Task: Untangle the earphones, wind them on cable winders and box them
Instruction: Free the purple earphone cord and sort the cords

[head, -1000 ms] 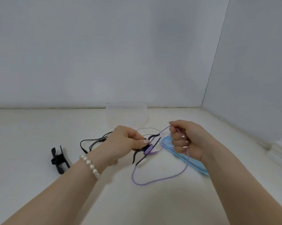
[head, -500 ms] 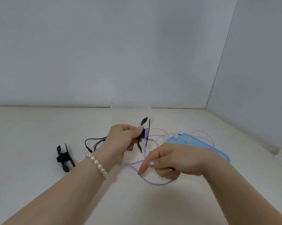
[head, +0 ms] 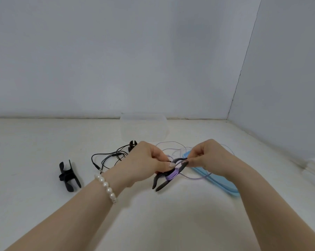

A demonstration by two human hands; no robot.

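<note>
Winder (head: 168,175) with purple cord between both hands

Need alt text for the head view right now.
Both hands wind purple earphone cable onto a black winder: left hand holds it, right hand pinches the cable. Black earphones and a spare winder lie left.

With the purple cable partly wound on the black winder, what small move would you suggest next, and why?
Probably another wrap: the right hand pinches the purple cable at the winder, which the left hand holds, and loose loops still lie on the table.
</note>
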